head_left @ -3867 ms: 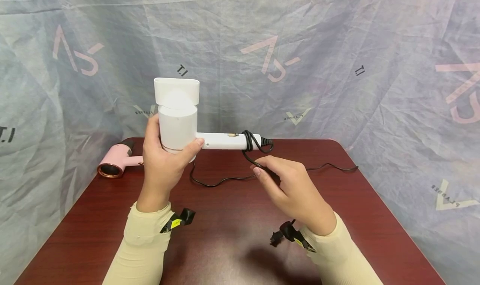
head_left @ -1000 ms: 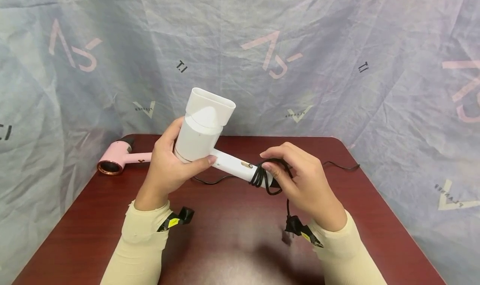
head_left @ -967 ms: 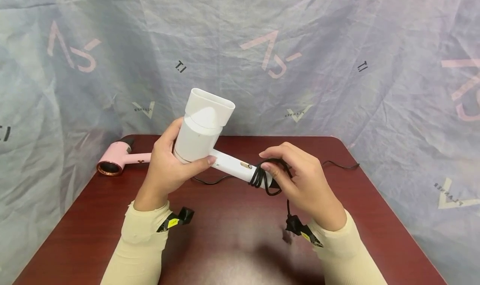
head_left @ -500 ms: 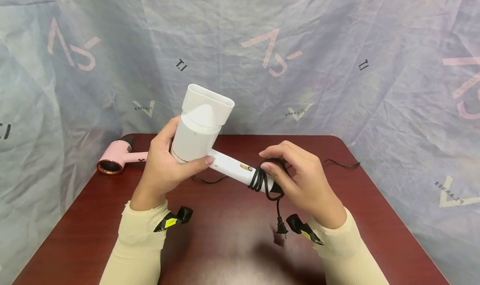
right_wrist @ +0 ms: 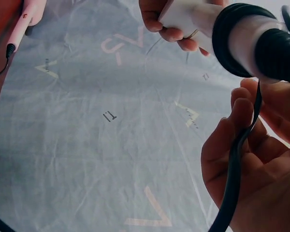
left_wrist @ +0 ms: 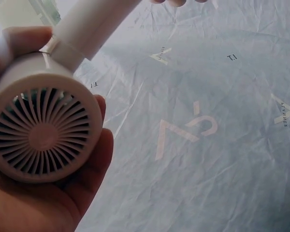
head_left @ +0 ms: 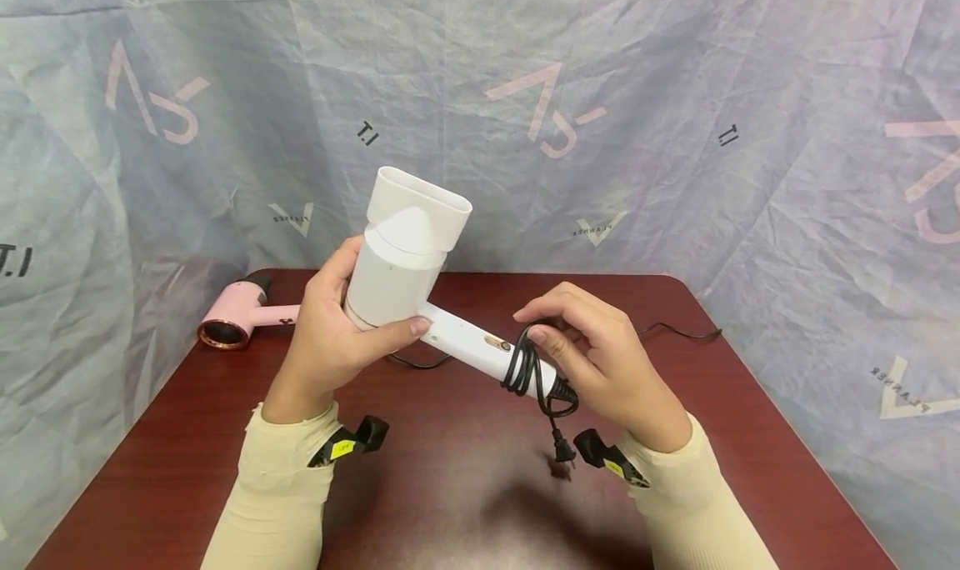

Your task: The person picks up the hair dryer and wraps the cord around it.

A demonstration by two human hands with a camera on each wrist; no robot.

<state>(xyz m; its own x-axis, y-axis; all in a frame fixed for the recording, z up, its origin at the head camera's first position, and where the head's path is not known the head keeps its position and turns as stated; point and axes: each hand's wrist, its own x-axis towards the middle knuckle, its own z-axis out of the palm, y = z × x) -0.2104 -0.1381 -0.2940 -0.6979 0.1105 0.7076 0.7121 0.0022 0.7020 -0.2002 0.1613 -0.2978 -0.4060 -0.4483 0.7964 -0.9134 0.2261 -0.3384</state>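
the left hand [head_left: 330, 328] is gripping the barrel of a white hair dryer [head_left: 393, 285], which it is holding tilted above the table [head_left: 450, 487], while the right hand [head_left: 600, 349] is curling in loosely beside the handle, its thumb and fingers lightly pinching the black cord [head_left: 517, 374]. with that light pinch, the wraps on the handle could be springing loose if the cord were slipping out. the plug [head_left: 564, 451] is dangling just beside the right wrist camera [head_left: 588, 447], so it could be snagging there if the wrist were turning. the barrel is looking smooth, so a tug on the handle could be twisting it in the left hand's grip. the table is showing dark reddish wood with glare near the front; a pink hair dryer [head_left: 234, 310] is lying near its far left corner, and a thin cord [head_left: 690, 334] is trailing at the right. a creased, printed grey sheet [head_left: 450, 53] is hanging around it.
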